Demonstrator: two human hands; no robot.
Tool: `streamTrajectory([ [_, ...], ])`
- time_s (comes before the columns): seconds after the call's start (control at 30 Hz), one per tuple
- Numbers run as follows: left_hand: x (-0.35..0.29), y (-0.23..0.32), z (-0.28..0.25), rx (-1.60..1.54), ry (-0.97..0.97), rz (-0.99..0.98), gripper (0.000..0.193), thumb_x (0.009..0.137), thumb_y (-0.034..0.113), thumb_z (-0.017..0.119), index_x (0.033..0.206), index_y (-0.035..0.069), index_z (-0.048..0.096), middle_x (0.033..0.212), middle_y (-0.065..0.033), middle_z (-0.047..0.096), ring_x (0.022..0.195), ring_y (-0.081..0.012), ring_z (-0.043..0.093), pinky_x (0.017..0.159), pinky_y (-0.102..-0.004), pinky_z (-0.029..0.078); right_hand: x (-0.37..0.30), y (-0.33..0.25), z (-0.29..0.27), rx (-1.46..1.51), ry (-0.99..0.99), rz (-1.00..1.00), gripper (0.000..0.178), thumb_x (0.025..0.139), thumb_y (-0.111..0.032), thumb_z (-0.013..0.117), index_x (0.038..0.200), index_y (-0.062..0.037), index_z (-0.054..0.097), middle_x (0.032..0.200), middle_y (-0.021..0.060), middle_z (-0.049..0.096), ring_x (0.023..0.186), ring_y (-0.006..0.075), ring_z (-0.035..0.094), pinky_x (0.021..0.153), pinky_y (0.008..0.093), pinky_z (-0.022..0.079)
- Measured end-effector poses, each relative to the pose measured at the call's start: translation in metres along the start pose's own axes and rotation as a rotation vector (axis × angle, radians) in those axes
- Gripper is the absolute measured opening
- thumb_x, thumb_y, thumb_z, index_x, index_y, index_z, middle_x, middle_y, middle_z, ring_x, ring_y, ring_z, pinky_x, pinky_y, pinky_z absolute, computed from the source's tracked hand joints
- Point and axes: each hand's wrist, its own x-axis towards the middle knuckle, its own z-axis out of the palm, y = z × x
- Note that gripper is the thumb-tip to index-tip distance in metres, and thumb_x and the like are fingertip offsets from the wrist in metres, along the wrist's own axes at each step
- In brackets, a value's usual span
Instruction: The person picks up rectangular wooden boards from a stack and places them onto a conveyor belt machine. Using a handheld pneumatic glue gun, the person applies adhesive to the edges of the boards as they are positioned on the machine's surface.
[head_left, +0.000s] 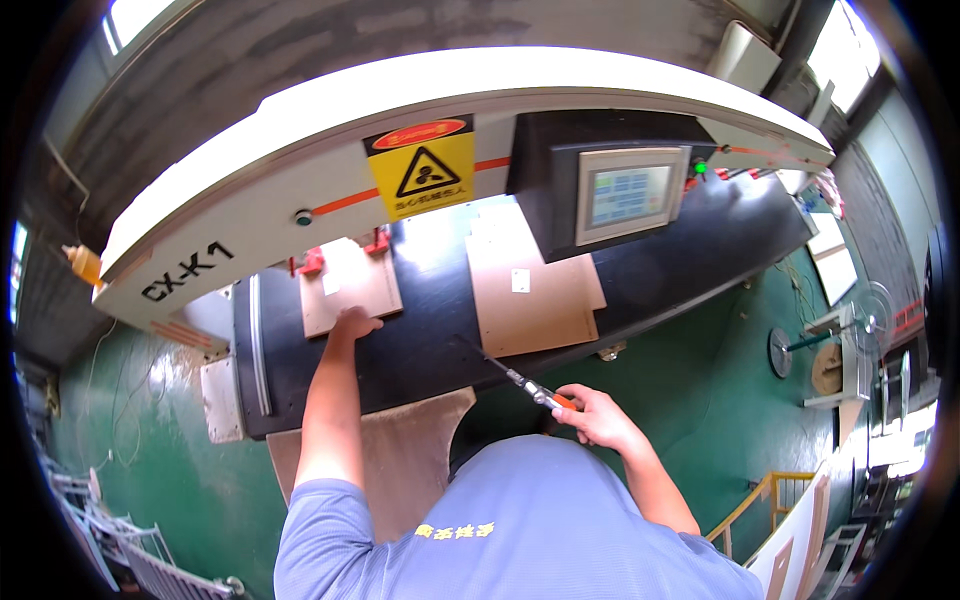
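My left hand (pixel 352 323) is at the near edge of a small brown board (pixel 375 285), gripping that edge with the thumb out to the right. This board lies flat on the black machine table (pixel 430 255), its far end by red clamps (pixel 312 262) under the white beam. In my right hand (pixel 595 415), fingers wrapped round it, is an air blow gun (pixel 540 394) with an orange part and a long thin nozzle. The nozzle tip is over the table's front edge, left of a larger stack of brown boards (pixel 535 315) that bears a white label (pixel 521 281).
The machine's white beam (pixel 270 170) spans the table, with a warning sign (pixel 425 170) and a control screen (pixel 630 195). A brown curved sheet (pixel 410 440) stands below the table's front edge. At the right are a fan (pixel 870 310) and a yellow frame (pixel 765 500).
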Motion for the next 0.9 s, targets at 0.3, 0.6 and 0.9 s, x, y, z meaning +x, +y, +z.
streamTrajectory([
  [0.3, -0.024, 0.028, -0.019, -0.022, 0.017, -0.017, 0.067, 0.078, 0.051, 0.072, 0.112, -0.006, 0.069, 0.121, -0.0276, 0.065, 0.118, -0.0422, 0.060, 0.103, -0.0444, 0.046, 0.003, 0.002, 0.003, 0.043, 0.003, -0.014, 0.048, 0.095, -0.026, 0.069, 0.133, 0.0000, 0.055, 0.084, 0.0083, 0.069, 0.053, 0.0094, 0.053, 0.047, 0.0248, 0.043],
  [0.6, -0.022, 0.030, -0.022, -0.050, -0.064, -0.065, 0.071, 0.077, 0.050, 0.074, 0.122, -0.005, 0.067, 0.136, -0.0245, 0.059, 0.137, -0.0423, 0.044, 0.114, -0.0454, 0.032, 0.006, 0.007, -0.002, 0.085, 0.015, -0.055, 0.036, 0.098, -0.021, 0.065, 0.127, -0.0005, 0.061, 0.072, 0.0049, 0.068, 0.047, 0.0082, 0.050, 0.044, 0.0251, 0.042],
  [0.9, -0.019, 0.030, -0.017, -0.061, -0.102, -0.127, 0.082, 0.079, 0.051, 0.075, 0.137, -0.003, 0.056, 0.151, -0.0310, 0.040, 0.145, -0.0455, 0.031, 0.119, -0.0459, 0.028, 0.004, 0.005, 0.002, 0.083, -0.060, -0.011, 0.035, 0.098, -0.019, 0.064, 0.127, 0.0003, 0.061, 0.072, 0.0049, 0.068, 0.046, 0.0082, 0.050, 0.044, 0.0250, 0.042],
])
